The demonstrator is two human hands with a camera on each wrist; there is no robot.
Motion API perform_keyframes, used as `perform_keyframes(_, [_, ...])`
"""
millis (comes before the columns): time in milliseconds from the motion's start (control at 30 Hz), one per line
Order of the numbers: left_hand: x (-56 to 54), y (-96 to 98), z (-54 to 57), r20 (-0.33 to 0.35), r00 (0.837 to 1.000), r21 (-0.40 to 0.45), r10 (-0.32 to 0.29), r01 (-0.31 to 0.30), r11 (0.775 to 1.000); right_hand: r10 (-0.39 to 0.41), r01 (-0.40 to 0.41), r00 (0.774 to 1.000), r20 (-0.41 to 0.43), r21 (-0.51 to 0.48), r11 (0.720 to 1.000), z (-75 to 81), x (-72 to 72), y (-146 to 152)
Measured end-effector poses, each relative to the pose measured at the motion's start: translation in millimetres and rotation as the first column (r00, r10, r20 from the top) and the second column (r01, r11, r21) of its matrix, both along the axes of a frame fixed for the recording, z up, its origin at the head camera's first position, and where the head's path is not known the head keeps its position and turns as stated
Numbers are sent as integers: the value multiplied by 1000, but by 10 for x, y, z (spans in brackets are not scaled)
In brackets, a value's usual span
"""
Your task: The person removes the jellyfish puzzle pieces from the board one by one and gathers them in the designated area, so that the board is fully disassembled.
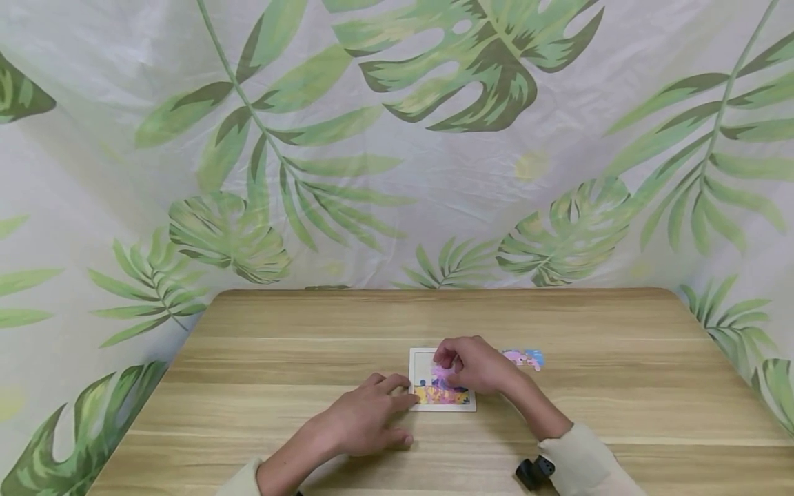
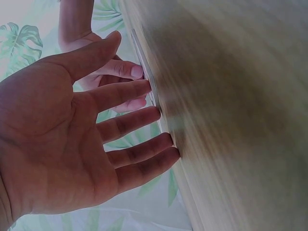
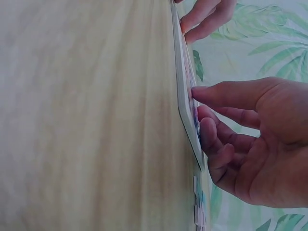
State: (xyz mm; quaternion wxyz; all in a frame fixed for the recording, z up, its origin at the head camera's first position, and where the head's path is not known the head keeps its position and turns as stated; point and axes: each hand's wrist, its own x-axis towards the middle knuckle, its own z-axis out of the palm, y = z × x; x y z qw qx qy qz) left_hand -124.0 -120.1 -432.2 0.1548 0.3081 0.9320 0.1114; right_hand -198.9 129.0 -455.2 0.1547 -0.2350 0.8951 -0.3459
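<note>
Left hand (image 1: 372, 417), straight-fingered, touches puzzle board (image 1: 424, 364); right hand (image 1: 479, 365) pinches pink piece (image 1: 443, 373) within.

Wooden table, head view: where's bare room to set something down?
Bare: the table left of the left hand; the strip between puzzle board and leaf-patterned backdrop; right of the loose pieces. Crowded: the board, left hand at its edge, right hand over it.

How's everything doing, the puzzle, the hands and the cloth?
Puzzle board: flat on the table, partly filled, upper left bare
Loose pieces: outside the board, on its right
Left hand: fingertips at the board's left edge
Right hand: fingers bent at the puzzle; grip unclear
Leafy cloth: hanging behind the table
</note>
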Motion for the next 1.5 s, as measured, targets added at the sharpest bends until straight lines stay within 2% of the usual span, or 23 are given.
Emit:
perform_keyframes(300, [4,9,4,2,1000,-12,-1,1,1000,-11,11,1000,9,-15,1000,-18,17,-1])
perform_keyframes(700, [2,7,9,5,1000,-16,-1,1,1000,30,-32,999,-37,-53,998,-55,13,57])
perform_keyframes(1033, [0,-1,6,-4,1000,-15,0,0,1000,35,-40,997,-62,-75,996,-13,3,60])
perform_keyframes(1500, [4,-1,2,3,1000,-19,-1,1,1000,33,-32,999,8,-146,989,15,-16,180])
